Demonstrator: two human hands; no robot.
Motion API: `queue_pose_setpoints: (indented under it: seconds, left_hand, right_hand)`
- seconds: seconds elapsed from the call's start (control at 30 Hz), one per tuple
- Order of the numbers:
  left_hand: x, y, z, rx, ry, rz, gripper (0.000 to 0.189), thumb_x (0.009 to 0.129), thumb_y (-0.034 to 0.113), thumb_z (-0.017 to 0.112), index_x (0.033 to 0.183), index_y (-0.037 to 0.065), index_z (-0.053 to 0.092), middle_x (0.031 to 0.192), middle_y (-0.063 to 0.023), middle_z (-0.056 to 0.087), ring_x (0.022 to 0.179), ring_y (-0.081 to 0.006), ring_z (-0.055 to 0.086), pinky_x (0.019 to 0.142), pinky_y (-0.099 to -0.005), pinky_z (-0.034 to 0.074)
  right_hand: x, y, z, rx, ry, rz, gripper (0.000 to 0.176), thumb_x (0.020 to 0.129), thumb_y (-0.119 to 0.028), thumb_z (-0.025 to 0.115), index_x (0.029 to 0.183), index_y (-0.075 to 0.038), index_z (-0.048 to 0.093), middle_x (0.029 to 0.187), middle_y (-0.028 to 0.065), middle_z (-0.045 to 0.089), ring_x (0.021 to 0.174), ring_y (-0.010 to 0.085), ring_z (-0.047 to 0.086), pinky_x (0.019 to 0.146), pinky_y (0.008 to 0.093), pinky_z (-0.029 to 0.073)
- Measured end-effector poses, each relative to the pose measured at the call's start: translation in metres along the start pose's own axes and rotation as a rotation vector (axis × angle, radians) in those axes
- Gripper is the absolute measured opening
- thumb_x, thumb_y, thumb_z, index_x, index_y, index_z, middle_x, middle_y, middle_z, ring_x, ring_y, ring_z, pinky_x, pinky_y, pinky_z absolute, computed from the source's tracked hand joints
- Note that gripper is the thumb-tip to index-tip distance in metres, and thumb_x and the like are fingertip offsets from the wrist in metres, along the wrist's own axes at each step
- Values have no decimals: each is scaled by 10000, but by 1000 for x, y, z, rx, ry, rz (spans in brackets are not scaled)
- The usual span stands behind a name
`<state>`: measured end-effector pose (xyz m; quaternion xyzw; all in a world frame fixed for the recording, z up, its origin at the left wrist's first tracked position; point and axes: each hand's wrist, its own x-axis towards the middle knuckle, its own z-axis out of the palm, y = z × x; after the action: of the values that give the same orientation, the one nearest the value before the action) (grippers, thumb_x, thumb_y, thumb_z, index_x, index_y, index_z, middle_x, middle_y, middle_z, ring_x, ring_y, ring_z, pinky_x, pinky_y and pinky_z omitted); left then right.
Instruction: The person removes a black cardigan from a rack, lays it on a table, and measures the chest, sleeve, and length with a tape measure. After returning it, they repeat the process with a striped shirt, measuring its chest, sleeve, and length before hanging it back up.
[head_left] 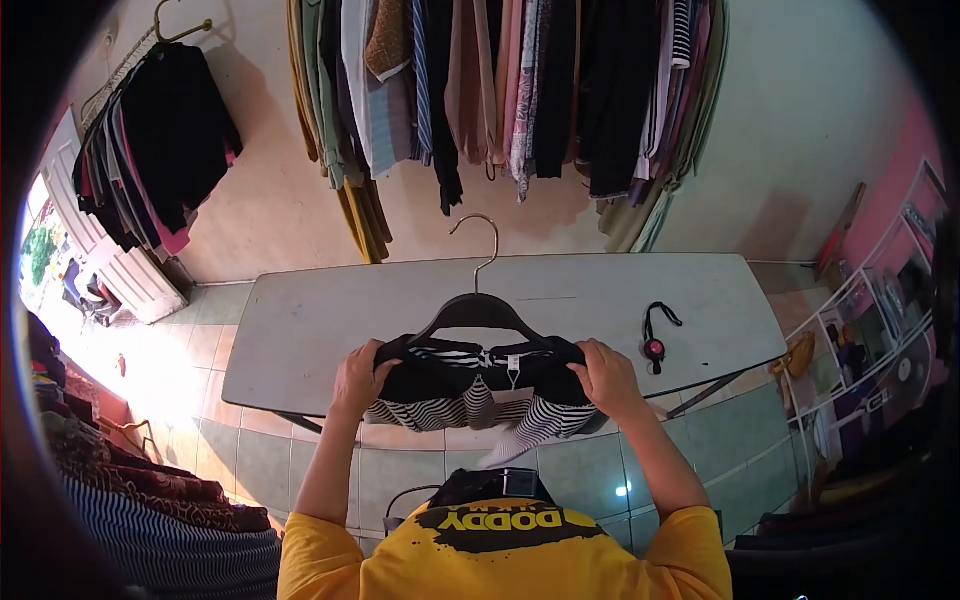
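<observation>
A black-and-white striped shirt with black shoulders (535, 418) hangs on a black hanger (478, 312) with a metal hook, held up at the near edge of the table. My left hand (358, 378) grips the garment's left shoulder at the hanger's end, fingers wrapped over the cloth. At the opposite shoulder, my right hand (608, 377) is closed on the same shirt in a like manner. A small white tag (514, 365) shows at the neckline. The lower part of the shirt drops below the table edge and is partly bunched.
On the white table (330, 310) lies a black cord with a small reddish piece (654, 347), at the right. Racks of hanging clothes (520, 90) line the wall ahead, with more garments (165, 130) at upper left. A white wire rack (850, 340) stands right; folded or hung clothes (170, 530) are lower left.
</observation>
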<state>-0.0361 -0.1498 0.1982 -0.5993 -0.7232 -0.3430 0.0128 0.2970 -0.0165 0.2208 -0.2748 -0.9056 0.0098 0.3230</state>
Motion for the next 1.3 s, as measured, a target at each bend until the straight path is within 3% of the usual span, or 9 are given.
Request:
queue_pose_setpoints:
  seconds: [0.27, 0.43, 0.57, 0.63, 0.77, 1.03, 1.17, 1.23, 1.3]
  left_hand:
    - [12, -41, 3, -22, 32, 147, 331, 701, 246, 688, 863, 7, 525, 735, -160, 584, 704, -349, 575, 590, -380, 454]
    - [-1, -75, 34, -365, 7, -196, 240, 759, 198, 634, 841, -7, 539, 707, -169, 581, 695, -352, 575, 621, -357, 452]
    - [-28, -115, 59, -379, -83, -262, 202, 803, 180, 565, 861, -12, 540, 686, -187, 570, 689, -366, 567, 613, -384, 437]
    - [-28, -122, 64, -276, -111, -450, 200, 830, 188, 525, 870, -7, 545, 687, -208, 561, 691, -378, 558, 602, -406, 424]
    - [-2, -120, 80, -105, -46, -503, 204, 846, 201, 499, 890, 9, 555, 744, -212, 575, 721, -384, 552, 612, -412, 425]
    - [113, -144, 99, 141, 79, -494, 206, 852, 219, 478, 962, 58, 547, 879, -172, 594, 825, -363, 554, 700, -417, 443]
    - [122, -166, 146, 203, 77, -447, 208, 828, 151, 491, 1015, 65, 518, 983, -146, 562, 936, -326, 525, 774, -394, 429]
    - [105, -141, 167, 261, 0, -462, 452, 743, 106, 605, 1156, 47, 434, 1187, -142, 433, 1118, -305, 410, 960, -401, 314]
    - [80, -120, 184, 321, -151, -417, 603, 742, 231, 635, 1248, 31, 374, 1314, -155, 334, 1255, -304, 269, 1041, -516, 118]
  right_hand:
    - [3, 1, 21, -88, 162, 44, 268, 780, -224, 597, 885, 6, 509, 733, 118, 546, 623, 279, 557, 519, 340, 448]
    - [2, 16, 25, -93, 196, 109, 257, 781, -213, 597, 884, 6, 511, 716, 123, 541, 609, 299, 552, 511, 353, 440]
    - [14, 48, 46, -96, 173, 144, 253, 787, -210, 592, 880, 11, 511, 727, 135, 549, 632, 311, 560, 527, 366, 447]
    - [22, 70, 66, -71, 110, 186, 248, 795, -217, 585, 885, 3, 513, 749, 144, 566, 657, 316, 571, 546, 373, 457]
    - [44, 124, 125, -21, 14, 203, 246, 806, -228, 571, 901, -7, 518, 767, 148, 583, 682, 317, 581, 561, 377, 468]
    - [138, 213, 214, -30, -70, 261, 288, 842, -297, 513, 899, -15, 521, 799, 152, 600, 721, 321, 586, 602, 397, 480]
    - [144, 245, 271, -115, -149, 356, 317, 818, -343, 533, 893, -34, 532, 804, 112, 600, 772, 279, 584, 635, 379, 487]
    - [129, 258, 303, -208, -231, 356, 311, 804, -350, 546, 891, -51, 538, 810, 94, 601, 785, 261, 582, 631, 373, 489]
    - [112, 265, 328, -302, -300, 378, 309, 761, -369, 585, 904, -96, 556, 824, 47, 602, 817, 212, 577, 639, 364, 481]
